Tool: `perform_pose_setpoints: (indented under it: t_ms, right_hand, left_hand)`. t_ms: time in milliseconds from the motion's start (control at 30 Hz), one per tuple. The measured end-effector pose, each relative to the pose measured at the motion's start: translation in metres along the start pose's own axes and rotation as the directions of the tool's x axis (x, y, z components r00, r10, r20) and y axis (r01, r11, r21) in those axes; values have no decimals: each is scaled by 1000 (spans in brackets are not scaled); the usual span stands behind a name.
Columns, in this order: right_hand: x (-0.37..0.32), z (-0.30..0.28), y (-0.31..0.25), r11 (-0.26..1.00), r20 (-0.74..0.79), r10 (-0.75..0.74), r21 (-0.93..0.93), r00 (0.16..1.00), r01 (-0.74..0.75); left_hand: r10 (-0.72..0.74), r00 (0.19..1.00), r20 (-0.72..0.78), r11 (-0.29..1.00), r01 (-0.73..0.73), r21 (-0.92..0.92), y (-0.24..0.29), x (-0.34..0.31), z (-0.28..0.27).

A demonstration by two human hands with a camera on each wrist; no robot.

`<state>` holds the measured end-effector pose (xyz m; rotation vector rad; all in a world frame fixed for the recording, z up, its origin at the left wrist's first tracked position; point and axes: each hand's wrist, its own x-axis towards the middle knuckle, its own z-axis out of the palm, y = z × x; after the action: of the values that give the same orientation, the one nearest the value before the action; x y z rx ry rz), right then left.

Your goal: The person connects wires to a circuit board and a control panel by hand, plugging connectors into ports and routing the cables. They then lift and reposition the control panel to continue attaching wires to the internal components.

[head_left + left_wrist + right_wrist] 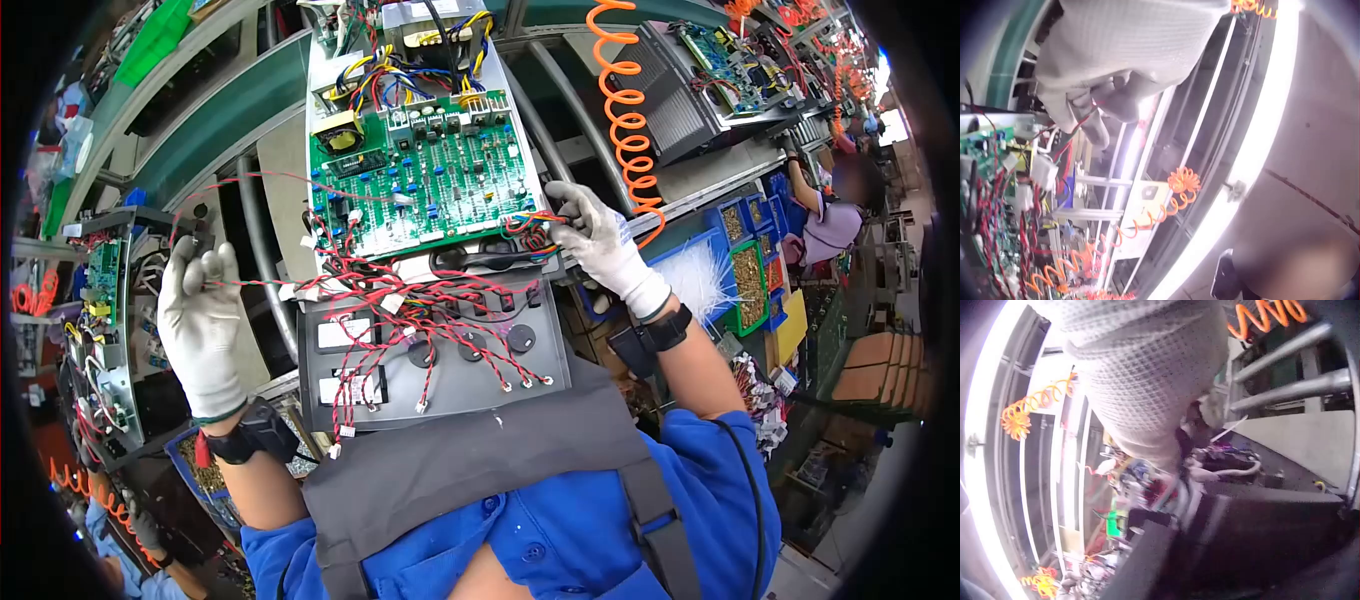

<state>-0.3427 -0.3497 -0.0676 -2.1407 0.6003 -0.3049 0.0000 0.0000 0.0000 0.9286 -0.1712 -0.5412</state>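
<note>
A green circuit board (430, 180) lies in an open metal chassis, with twisted red wires (420, 290) ending in white connectors spread over the grey front panel (460, 390). The gloved left hand (200, 320) is raised left of the chassis, pinching a thin red wire between thumb and fingers; the left wrist view shows this hand (1122, 56) and the wire at its fingertips. At the board's lower right corner the gloved right hand (605, 250) has its fingers curled round a multicoloured wire bundle (535, 222). In the right wrist view that hand (1147, 381) hides its fingertips.
Another chassis with a black vented cover (660, 95) stands at the upper right, beside a coiled orange hose (625, 120). Blue and green bins (748, 290) of small parts are on the right. A further unit (100, 320) stands at the left. Metal rollers (262, 240) lie under the chassis.
</note>
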Motion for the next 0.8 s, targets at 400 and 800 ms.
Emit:
perform_pose_setpoints:
  t_ms: [400, 800]
  right_hand:
    - [2, -30, -136, 929, 15, -365, -66, 931, 365]
    - [42, -10, -136, 996, 472, 65, 21, 879, -85]
  left_hand:
    - [391, 906, 162, 552, -372, 747, 13, -18, 90]
    - [-247, 496, 832, -125, -868, 481, -78, 6, 148]
